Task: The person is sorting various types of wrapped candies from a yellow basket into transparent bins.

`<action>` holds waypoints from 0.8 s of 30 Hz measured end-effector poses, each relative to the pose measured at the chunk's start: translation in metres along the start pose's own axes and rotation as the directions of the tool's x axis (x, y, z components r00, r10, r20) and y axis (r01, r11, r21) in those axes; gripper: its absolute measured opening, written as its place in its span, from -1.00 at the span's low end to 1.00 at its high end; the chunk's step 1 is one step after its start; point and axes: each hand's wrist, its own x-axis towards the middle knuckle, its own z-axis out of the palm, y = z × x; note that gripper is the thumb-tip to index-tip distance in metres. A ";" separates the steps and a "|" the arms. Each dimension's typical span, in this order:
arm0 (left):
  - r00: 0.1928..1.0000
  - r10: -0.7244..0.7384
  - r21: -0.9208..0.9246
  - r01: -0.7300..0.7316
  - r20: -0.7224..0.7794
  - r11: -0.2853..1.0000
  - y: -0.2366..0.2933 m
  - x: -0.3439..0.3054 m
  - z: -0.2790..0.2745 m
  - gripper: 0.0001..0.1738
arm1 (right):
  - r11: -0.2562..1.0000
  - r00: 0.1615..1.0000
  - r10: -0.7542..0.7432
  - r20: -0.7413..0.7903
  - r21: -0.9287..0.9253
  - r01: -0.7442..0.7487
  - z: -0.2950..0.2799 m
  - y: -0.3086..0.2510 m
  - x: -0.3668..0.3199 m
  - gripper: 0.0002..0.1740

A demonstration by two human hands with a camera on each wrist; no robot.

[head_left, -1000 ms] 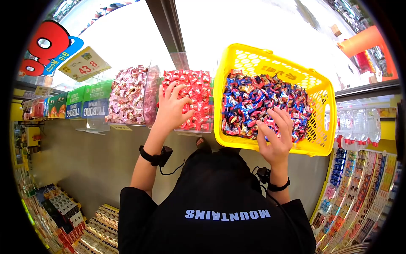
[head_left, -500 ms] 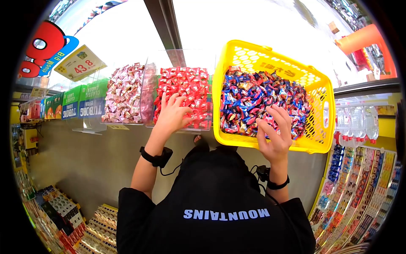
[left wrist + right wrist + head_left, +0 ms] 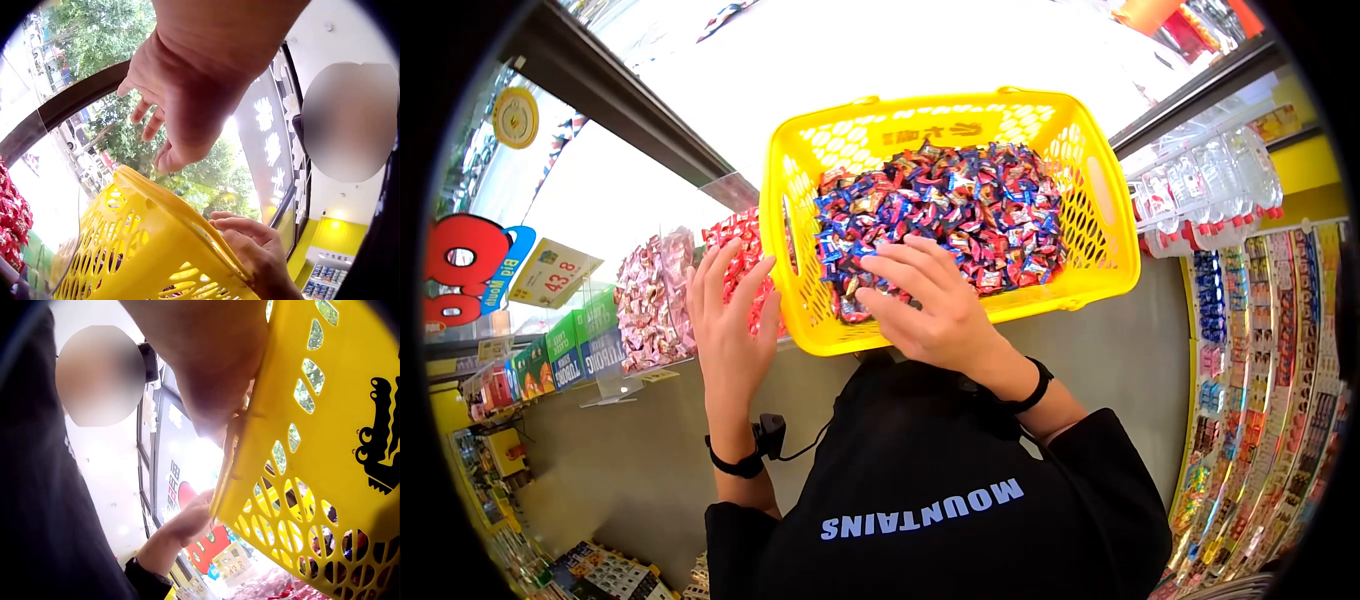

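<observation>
A yellow basket (image 3: 1105,262) holds a heap of wrapped candies (image 3: 960,215) in blue and red wrappers. My right hand (image 3: 935,315) reaches over its near rim, with slightly bent fingers above the heap's near left part. Just outside the basket's left wall is my left hand (image 3: 735,325), fingers spread and pointing away from me, holding nothing. It overlaps red wrapped candies (image 3: 745,240) in a clear bin behind it. From the left wrist, that hand (image 3: 194,119) appears raised above the basket rim (image 3: 159,194), with the right hand (image 3: 253,250) along the rim.
Pink wrapped candies (image 3: 650,300) fill a bin further left, followed by green and blue beer boxes (image 3: 590,340). A price sign (image 3: 548,272) stands behind them. Bottled water packs (image 3: 1210,190) lie right of the basket, and stocked shelves (image 3: 1260,380) curve along the right.
The head view has turned, so the basket now appears further left. My left hand has come off the red candies to beside the basket. My right hand has shifted towards the basket's left side.
</observation>
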 end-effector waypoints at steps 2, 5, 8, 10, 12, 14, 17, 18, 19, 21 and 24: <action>0.999 0.031 0.010 -0.031 0.037 0.999 0.025 0.006 -0.005 -0.54 | 1.000 1.000 -0.016 -0.010 -0.014 0.016 -0.009 0.003 -0.007 -0.65; 0.986 0.130 -0.015 -0.129 0.107 0.992 0.051 0.020 -0.015 -0.46 | 0.999 1.000 -0.001 -0.011 -0.034 0.000 -0.033 0.011 -0.019 -0.64; 0.965 0.207 -0.009 -0.208 0.159 0.978 0.078 0.045 -0.030 -0.42 | 0.995 0.997 0.041 -0.058 -0.086 -0.046 -0.071 0.027 -0.033 -0.64; 0.947 0.271 0.034 -0.281 0.171 0.959 0.092 0.070 -0.037 -0.42 | 0.984 0.989 0.059 -0.136 -0.156 -0.080 -0.094 0.045 -0.041 -0.68; 0.923 0.339 0.015 -0.347 0.180 0.938 0.116 0.099 -0.041 -0.44 | 0.960 0.976 0.096 -0.194 -0.243 -0.142 -0.117 0.064 -0.053 -0.67; 0.887 0.429 -0.038 -0.430 0.172 0.902 0.138 0.129 -0.035 -0.45 | 0.929 0.962 0.129 -0.240 -0.310 -0.202 -0.139 0.086 -0.064 -0.68; 0.787 0.588 -0.044 -0.591 0.187 0.805 0.177 0.176 -0.011 -0.50 | 0.891 0.939 0.152 -0.307 -0.369 -0.265 -0.158 0.115 -0.080 -0.68; 0.757 0.622 -0.101 -0.616 0.200 0.782 0.187 0.189 0.003 -0.51 | 0.880 0.931 0.156 -0.329 -0.383 -0.282 -0.161 0.122 -0.084 -0.69; 0.725 0.656 -0.158 -0.637 0.211 0.754 0.197 0.200 0.021 -0.52 | 0.883 0.928 0.186 -0.323 -0.359 -0.301 -0.165 0.124 -0.086 -0.67; 0.645 0.719 -0.265 -0.669 0.257 0.695 0.213 0.218 0.062 -0.53 | 0.859 0.911 0.201 -0.359 -0.383 -0.340 -0.167 0.126 -0.088 -0.68; 0.471 0.797 -0.387 -0.702 0.378 0.599 0.232 0.219 0.132 -0.48 | 0.839 0.873 0.254 -0.417 -0.354 -0.413 -0.164 0.129 -0.089 -0.68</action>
